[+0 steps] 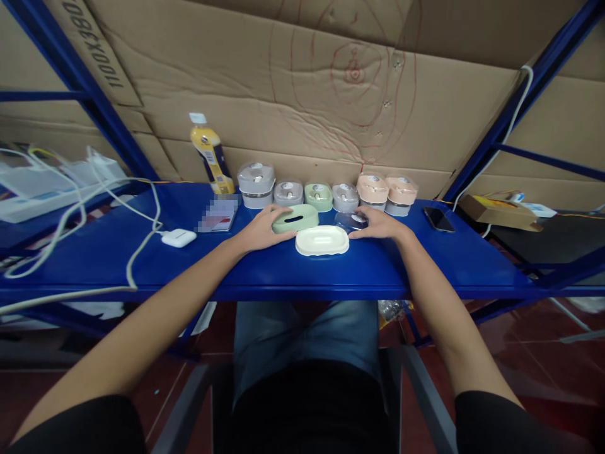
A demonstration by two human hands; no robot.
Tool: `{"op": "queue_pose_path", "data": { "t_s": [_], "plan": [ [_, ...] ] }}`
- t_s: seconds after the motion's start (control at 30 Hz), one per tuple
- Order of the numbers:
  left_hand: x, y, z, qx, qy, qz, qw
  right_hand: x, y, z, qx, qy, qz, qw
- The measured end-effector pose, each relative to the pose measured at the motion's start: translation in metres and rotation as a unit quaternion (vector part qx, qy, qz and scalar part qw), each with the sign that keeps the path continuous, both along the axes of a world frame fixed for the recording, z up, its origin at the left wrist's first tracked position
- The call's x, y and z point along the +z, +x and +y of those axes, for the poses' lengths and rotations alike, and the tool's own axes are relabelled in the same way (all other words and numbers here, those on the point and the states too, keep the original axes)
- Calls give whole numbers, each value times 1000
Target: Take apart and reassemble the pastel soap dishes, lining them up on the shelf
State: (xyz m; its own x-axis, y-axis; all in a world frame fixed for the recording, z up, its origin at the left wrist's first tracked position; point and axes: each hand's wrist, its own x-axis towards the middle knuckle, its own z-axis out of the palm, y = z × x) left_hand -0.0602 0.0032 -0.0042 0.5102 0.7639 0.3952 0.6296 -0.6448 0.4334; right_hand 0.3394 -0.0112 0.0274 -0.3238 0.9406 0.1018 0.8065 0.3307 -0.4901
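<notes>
On the blue table, my left hand (267, 229) has its thumb and fingers around the end of a green oval shell (302, 218) with a dark slot in its top. My right hand (378, 224) grips the right side of a clear plastic lid (347, 221), which shows a small label. Between my hands and closer to me lies a cream oval tray (322, 240) with a raised bar in its middle. The tips of both thumbs come close to this tray; whether they touch it I cannot tell.
Behind stands a row of small lidded boxes: grey (256, 184), green (318, 197) and peach (401, 193). A yellow bottle (213, 154), a blurred card (220, 213), a white earphone case (178, 238) and cables are left. A phone (438, 219) lies right. Cardboard (227, 69) walls the back.
</notes>
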Motion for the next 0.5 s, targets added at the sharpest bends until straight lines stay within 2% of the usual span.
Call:
{"op": "queue_pose_path", "data": {
  "t_s": [0.3,0.4,0.5],
  "plan": [
    [3,4,1,36,-33,-73,996,5,3,-2,-8,-20,18,1000],
    [7,6,-7,22,-16,-113,993,6,4,-3,-32,-6,24,999],
    [8,16,-22,-19,-2,-119,993,9,2,-6,-74,18,49,996]
  ]
}}
